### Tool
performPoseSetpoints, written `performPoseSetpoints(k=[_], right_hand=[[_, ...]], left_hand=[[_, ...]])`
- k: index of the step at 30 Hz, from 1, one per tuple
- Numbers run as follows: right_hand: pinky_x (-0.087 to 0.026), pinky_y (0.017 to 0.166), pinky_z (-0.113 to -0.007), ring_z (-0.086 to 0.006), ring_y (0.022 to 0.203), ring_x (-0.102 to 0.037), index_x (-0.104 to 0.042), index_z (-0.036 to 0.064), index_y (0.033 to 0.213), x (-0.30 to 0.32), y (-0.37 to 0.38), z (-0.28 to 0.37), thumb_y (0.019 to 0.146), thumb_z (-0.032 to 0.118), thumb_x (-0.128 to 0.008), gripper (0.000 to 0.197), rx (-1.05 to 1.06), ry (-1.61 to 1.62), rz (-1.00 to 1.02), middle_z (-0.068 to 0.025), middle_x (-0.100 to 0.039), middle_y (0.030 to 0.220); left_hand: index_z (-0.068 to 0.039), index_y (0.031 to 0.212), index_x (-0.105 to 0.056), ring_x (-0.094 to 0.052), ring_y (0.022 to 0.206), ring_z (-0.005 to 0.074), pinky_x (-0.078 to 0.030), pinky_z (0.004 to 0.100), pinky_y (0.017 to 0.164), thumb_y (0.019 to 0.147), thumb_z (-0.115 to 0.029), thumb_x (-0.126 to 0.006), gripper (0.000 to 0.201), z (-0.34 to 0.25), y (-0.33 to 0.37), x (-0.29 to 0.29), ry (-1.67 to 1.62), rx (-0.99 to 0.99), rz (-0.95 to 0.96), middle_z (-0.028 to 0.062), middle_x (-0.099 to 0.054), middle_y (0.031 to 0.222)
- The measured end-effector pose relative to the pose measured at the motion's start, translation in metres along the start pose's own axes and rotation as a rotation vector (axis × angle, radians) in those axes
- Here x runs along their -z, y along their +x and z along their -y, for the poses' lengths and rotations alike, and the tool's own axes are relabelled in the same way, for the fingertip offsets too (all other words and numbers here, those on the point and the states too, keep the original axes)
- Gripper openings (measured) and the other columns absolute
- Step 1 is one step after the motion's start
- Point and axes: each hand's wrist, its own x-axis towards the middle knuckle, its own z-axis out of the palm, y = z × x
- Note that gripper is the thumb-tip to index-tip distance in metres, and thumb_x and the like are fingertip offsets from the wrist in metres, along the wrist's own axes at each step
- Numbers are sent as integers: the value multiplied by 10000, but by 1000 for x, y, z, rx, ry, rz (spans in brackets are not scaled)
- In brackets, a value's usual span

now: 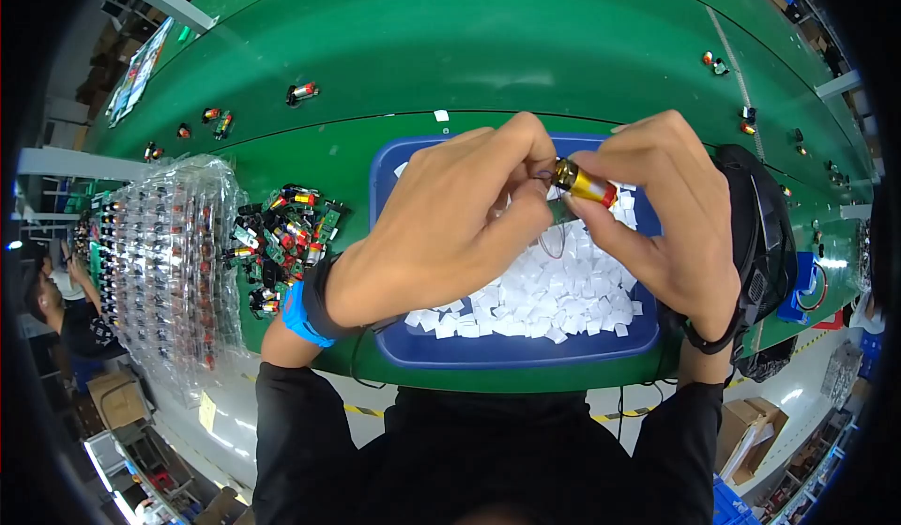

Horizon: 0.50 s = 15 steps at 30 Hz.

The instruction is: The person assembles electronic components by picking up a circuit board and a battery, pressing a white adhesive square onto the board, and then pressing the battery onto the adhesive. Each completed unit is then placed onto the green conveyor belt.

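Above the blue tray (516, 358), a small gold-and-red cylinder with a black end (589, 185) is held between the thumb and fingers of my right hand (671, 211). Its black end points left, toward my left hand (460, 201). The left fingers are pinched together on thin wire (543, 177) at that end, though the fingertips are partly hidden. A loop of fine wire (554, 255) hangs below the fingers. Many small white paper-like squares (554, 295) lie in the tray, under both hands.
Left of the tray lies a pile of similar parts with green boards (286, 234), beside stacked clear plastic trays (169, 262) full of parts. A black bag-like object (765, 225) stands at right. Loose parts (302, 92) dot the green table (394, 46). Another person (70, 304) is at far left.
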Motion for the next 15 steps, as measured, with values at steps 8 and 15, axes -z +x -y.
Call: performPoseSetpoints(k=[8,15], right_hand=[[-547,816,-428,-275,812,-642,-700,14,881,4,2,2,633,49,-858,296,152,-17,28,-83,-676,909],[-547,821,-436,-277,826,-645,-680,28,927,3,2,1,646,59,-850,330,241,-83,-1,-88,-716,966]], left_hand=[[13,1015,-560,-592,949,179,-499,325,836,920,-47,-491,132,22,8,9,-726,247,147,105,-601,1061],[27,1091,-635,-616,1037,164,-521,340,861,976,-154,-585,221,12,10,10,-1229,454,85,77,-666,1061]])
